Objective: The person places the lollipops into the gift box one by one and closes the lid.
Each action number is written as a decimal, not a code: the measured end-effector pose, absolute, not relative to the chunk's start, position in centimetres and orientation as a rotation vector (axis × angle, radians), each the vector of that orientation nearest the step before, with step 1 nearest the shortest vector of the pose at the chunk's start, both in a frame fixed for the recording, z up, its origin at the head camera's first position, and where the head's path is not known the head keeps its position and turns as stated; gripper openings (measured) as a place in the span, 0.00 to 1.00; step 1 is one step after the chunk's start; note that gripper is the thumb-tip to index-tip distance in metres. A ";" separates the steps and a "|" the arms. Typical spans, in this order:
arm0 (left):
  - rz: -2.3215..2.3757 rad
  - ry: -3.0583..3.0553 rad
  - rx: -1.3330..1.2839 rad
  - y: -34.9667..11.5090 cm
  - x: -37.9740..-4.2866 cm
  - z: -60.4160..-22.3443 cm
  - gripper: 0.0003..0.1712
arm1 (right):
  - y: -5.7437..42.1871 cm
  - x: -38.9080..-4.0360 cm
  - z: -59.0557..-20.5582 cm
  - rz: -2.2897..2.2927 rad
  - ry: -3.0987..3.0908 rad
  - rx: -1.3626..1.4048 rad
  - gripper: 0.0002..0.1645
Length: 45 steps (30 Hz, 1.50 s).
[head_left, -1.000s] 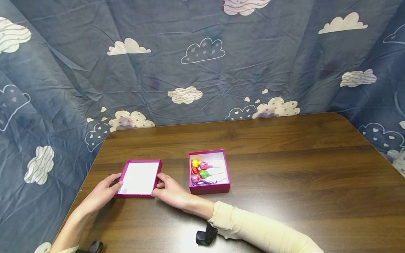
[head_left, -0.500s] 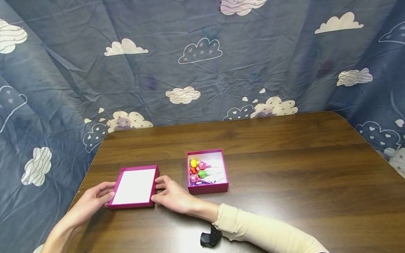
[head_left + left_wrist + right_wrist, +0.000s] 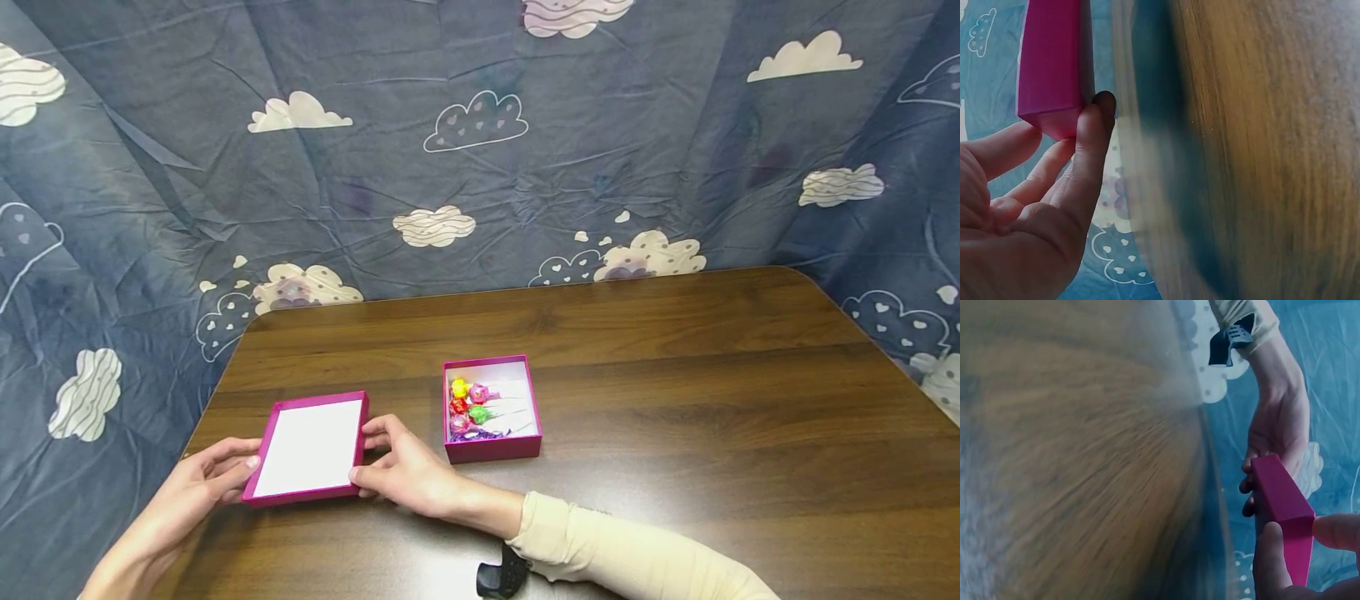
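A shallow magenta box lid [image 3: 309, 450] with a white inside faces up at the left of the table in the head view. My left hand [image 3: 180, 492] pinches its left edge, and my right hand [image 3: 412, 471] grips the right edge. Both wrist views show the lid's magenta side [image 3: 1050, 69] raised off the wood, fingers at its corners. To the right stands a square magenta box [image 3: 493, 451], uncovered. Inside it several wrapped lollipops [image 3: 478, 414] lie along the left part, their white sticks pointing right.
All of this is on a brown wooden table [image 3: 675, 400] with rounded back corners. A dark blue cloth with white clouds [image 3: 480, 167] hangs behind it. A black wrist device [image 3: 501, 575] sits below my right sleeve [image 3: 630, 542].
Both hands have brought the lid toward me and slightly left, and it has come up off the table. The box of lollipops has stayed in place.
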<state>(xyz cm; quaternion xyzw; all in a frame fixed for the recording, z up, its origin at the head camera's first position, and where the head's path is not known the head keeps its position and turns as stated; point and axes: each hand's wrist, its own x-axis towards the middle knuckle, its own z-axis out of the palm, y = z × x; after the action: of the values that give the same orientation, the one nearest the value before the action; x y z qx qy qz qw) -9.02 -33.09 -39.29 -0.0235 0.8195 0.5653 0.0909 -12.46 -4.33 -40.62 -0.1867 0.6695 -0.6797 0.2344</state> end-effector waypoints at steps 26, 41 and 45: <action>1.961 2.203 0.103 -29.8 -7.8 -36.8 0.14 | 0.4 -12.1 -37.1 -1.889 1.794 -0.647 0.29; 1.939 2.319 0.015 -24.7 -9.0 -35.9 0.23 | 4.1 -13.4 -36.6 -1.957 1.773 -0.600 0.29; 1.955 2.319 -0.016 -23.3 -9.4 -35.6 0.23 | 5.1 -13.6 -36.4 -2.005 1.781 -0.576 0.28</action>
<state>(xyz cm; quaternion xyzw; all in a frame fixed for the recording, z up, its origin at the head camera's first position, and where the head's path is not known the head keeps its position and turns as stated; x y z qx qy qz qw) -9.42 -23.33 -35.63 -0.0054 0.7634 0.6436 0.0544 -13.56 5.06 -36.35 -0.2057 0.6364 -0.7165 0.1984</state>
